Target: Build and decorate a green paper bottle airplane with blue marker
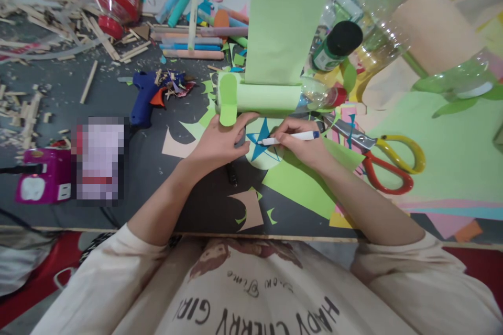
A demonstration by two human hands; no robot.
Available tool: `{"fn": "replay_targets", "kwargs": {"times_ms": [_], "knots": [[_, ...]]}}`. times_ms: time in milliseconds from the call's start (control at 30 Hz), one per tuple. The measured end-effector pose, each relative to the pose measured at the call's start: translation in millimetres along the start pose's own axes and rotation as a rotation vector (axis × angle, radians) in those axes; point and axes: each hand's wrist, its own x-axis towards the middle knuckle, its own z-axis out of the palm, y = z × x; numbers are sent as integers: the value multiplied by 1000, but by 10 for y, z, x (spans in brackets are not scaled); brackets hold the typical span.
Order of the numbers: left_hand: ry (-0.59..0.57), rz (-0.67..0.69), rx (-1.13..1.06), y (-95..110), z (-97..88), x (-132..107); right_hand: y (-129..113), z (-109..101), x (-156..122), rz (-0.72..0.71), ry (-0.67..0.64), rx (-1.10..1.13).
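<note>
My right hand (301, 141) grips a white marker pen (288, 137) with a dark blue end. Its tip rests on a blue star (264, 133), partly coloured in and partly only outlined, on a round pale green paper disc (257, 163). At the disc's left edge lies my left hand (220, 138), thumb and fingers apart and nothing held. Just beyond both hands is a bottle wrapped in light green paper (269, 98), lying on its side with a red cap (337, 97). A tall rounded green paper piece (285, 21) stands out behind it.
Right of my hand lie scissors (393, 159) with red and yellow handles. On the left are a blue glue gun (143, 94), a purple box (43, 175) and wood sticks (29, 110). Several markers (192, 47), a dark-capped bottle (336, 44) and paper scraps (247, 209) crowd the table.
</note>
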Motion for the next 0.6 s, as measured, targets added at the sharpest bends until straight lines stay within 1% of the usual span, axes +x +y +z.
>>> {"fn": "replay_targets", "kwargs": {"times_ms": [133,200,367,600], "knots": [[5,-2,6,-3,7,2,20,11,0,-7,55,19],[2,-3,8,-6,9,3,29,18,-3,-21,63,18],[10,-6,13,-13,16,1,27,20,-5,-42,51,1],[-13,-25,14,20,-13,-4,2,-6,9,22,-6,-12]]}}
